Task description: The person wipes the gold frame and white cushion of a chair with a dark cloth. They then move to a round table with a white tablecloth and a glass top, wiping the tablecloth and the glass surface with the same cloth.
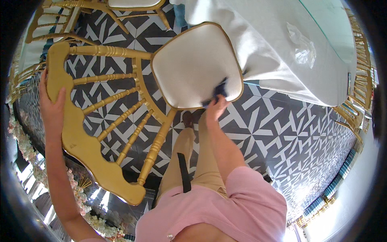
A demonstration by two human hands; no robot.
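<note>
A gold-painted chair with a spindle back stands right in front of me. Its padded white seat is edged in gold. My left hand grips the chair's wide top rail near its far left end, thumb on the upper face. In my right hand is a dark blue cloth, pressed onto the seat near its front corner on my side. Part of the cloth hangs at the seat's edge, and the fingers partly cover it.
A table with a white tablecloth and a glass top adjoins the seat. Crumpled clear plastic lies on it. More gold chairs stand beyond and at the right. A flower garland runs at lower left over the patterned tile floor.
</note>
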